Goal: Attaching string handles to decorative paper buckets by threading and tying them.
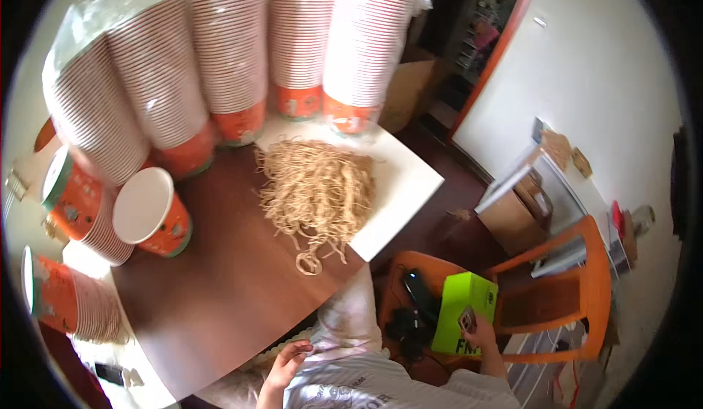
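Observation:
My left hand is over my lap at the table's near edge, fingers loosely curled and a little apart, with nothing visible in it. Out to the right, my right hand is closed around a small dark handheld device, whose exact kind I cannot make out. It is in front of a bright green box on an orange plastic chair. A tangled heap of tan paper twine loops lies on the table, one loop hanging off its near side.
Tall stacks of paper cups in clear plastic stand along the table's far side. An orange-and-white paper cup and shorter cup stacks are at the left. A brown board covers much of the white table. Black items lie on the chair.

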Available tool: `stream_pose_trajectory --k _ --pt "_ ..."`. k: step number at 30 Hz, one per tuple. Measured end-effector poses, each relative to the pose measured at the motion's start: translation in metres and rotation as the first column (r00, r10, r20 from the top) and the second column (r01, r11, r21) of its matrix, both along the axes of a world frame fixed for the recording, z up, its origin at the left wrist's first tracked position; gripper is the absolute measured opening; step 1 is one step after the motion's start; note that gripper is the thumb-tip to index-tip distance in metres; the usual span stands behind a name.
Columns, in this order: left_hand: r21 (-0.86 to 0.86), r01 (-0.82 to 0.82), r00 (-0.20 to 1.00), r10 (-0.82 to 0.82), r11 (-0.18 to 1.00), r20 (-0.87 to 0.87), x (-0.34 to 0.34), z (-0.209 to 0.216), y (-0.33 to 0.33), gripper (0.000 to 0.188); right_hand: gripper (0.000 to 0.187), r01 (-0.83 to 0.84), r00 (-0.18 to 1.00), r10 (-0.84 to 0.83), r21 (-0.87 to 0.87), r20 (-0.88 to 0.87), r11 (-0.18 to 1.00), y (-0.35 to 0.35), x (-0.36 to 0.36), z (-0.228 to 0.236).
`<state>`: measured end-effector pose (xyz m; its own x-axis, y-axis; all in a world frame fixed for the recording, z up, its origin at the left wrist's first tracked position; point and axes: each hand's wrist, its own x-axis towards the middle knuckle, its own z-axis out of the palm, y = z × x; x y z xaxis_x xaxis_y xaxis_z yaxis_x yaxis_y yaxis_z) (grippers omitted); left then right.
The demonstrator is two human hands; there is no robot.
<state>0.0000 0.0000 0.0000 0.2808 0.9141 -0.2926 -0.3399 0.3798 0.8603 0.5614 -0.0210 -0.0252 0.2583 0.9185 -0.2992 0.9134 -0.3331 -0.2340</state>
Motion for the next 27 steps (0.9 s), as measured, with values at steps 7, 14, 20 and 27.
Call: stream_pose_trajectory --k 7,14,20,27 --pt "0.092 0.039 0.999 -0.038 0.995 -0.01 0.008 -0.005 0.001 0.034 0.071 0.043 0.98 -0.031 0.058 -0.194 0.997 0.017 -0.03 0.053" --pt "0.331 0.198 0.98 -0.198 0.923 -0.035 -0.015 0.07 0.01 0.038 0.055 -0.352 0.899 0.437 0.633 0.025 0.689 0.144 -0.117 0.095" --pt "0.196 -0.038 0.98 0.074 0.98 -0.183 -0.066 0.112 0.027 0.033 0.02 -0.671 0.55 0.794 0.703 0.26 0.235 0.228 -0.328 0.163" --pt "0.489 -0.287 0.664 0.539 0.824 -0.518 -0.108 0.134 0.028 0.021 0.016 -0.593 0.631 0.774 0.673 0.047 0.443 0.267 -0.409 0.138"
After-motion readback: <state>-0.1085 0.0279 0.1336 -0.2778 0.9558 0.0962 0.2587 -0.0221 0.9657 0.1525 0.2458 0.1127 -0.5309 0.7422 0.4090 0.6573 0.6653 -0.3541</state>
